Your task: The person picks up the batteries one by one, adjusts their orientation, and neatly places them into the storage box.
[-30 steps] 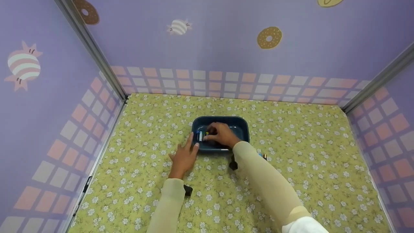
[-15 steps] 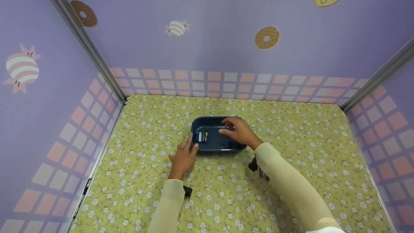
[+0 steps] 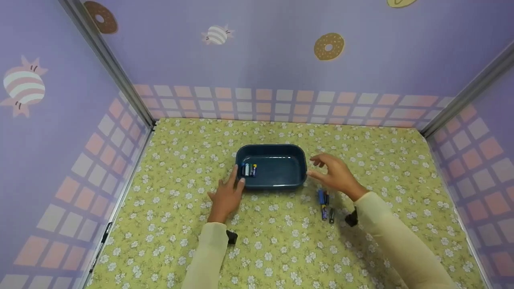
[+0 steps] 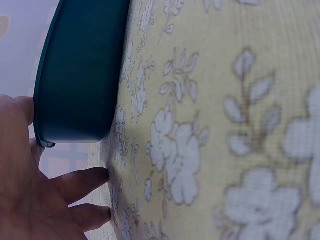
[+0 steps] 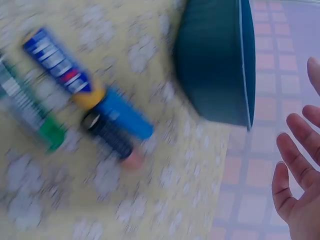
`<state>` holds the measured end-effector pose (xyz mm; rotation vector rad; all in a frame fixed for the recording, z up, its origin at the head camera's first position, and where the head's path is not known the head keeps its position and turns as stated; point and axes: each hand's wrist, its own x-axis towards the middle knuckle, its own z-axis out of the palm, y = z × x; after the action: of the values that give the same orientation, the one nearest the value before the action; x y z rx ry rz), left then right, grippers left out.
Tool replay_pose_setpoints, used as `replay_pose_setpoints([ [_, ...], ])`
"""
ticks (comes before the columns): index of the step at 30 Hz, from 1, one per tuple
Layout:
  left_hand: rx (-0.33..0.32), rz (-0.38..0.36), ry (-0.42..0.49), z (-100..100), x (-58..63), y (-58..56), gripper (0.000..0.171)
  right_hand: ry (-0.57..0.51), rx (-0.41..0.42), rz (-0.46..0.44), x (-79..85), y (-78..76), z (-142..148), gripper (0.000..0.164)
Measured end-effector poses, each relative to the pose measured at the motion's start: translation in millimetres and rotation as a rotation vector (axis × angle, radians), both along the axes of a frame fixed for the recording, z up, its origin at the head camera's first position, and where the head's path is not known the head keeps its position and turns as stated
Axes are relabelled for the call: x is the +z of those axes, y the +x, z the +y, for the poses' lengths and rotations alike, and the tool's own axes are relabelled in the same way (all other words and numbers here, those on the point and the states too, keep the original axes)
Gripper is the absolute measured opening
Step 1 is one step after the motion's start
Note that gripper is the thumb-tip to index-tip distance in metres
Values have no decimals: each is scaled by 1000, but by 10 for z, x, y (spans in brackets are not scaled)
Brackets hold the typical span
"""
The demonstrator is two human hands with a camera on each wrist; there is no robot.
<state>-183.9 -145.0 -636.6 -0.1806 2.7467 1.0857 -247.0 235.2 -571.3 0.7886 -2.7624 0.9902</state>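
A dark teal plastic basin (image 3: 277, 185) stands on the flowered cloth. Inside it, several batteries (image 3: 249, 170) lie side by side against the left end. My left hand (image 3: 225, 200) touches the basin's front left corner with fairly straight fingers; the left wrist view has two of its fingertips resting on the cloth. Just beyond the right end of the basin, my right hand (image 3: 335, 174) hovers with loosely bent fingers and holds nothing. Below it on the cloth lie a light blue battery (image 5: 125, 114), a black and copper battery (image 5: 112, 137), a blue and yellow battery (image 5: 62, 65) and a green-ended battery (image 5: 35, 107).
Yellow flowered cloth (image 3: 273, 241) covers the surface. Purple wall panels (image 3: 257, 48) with printed sweets and checks enclose the back and sides, joined by grey metal posts (image 3: 108, 60) at the corners.
My right hand has let go of a battery at the left end of the basin, then moved right, out past the basin's rim. My left hand has stayed at the corner.
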Motion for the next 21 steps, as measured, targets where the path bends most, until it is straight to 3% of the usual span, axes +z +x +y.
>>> replay_pose_setpoints([
  [13, 12, 9, 3, 12, 0, 12, 64, 38, -17, 42, -8, 273, 352, 45],
  [21, -2, -1, 15, 6, 12, 11, 64, 77, -38, 18, -153, 455, 450, 49],
])
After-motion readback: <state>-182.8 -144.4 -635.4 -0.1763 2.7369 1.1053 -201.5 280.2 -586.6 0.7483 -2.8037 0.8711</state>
